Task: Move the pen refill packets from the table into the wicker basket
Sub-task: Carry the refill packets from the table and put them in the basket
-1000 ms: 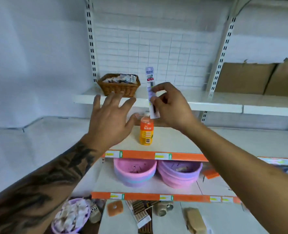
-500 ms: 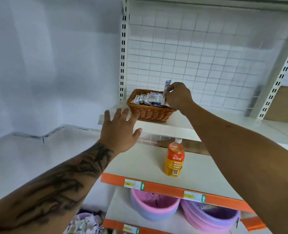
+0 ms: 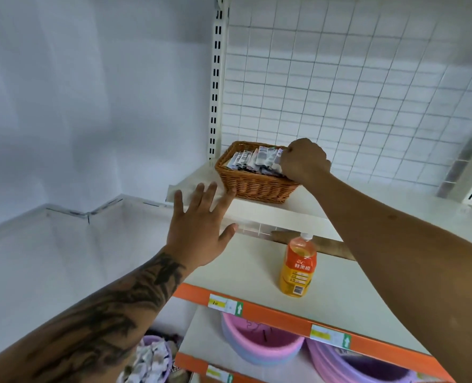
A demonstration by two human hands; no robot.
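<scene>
The wicker basket [image 3: 252, 180] stood on the top white shelf [image 3: 259, 210], close to the slotted upright [image 3: 215, 78] at the left of the wire grid back panel [image 3: 353, 87]. Inside it the pen refill packets [image 3: 252, 161] lay packed side by side, leaning across the basket. The right hand [image 3: 303, 160] was at the basket's right end, knuckles up and fingers curled down among the packets at that side; the fingertips were hidden, so whether they gripped a packet could not be told. The left hand [image 3: 200, 228] hung in the air below and to the left of the basket, in front of the shelf's edge, palm away and fingers spread, holding nothing and touching nothing that could be seen. On the shelf below stood an orange drink bottle [image 3: 297, 268] with a white cap, upright, well apart from both hands. Lower still, behind an orange shelf strip [image 3: 270, 313] with price tags, sat a pink tub [image 3: 259, 344] and a purple tub [image 3: 361, 367] side by side.
</scene>
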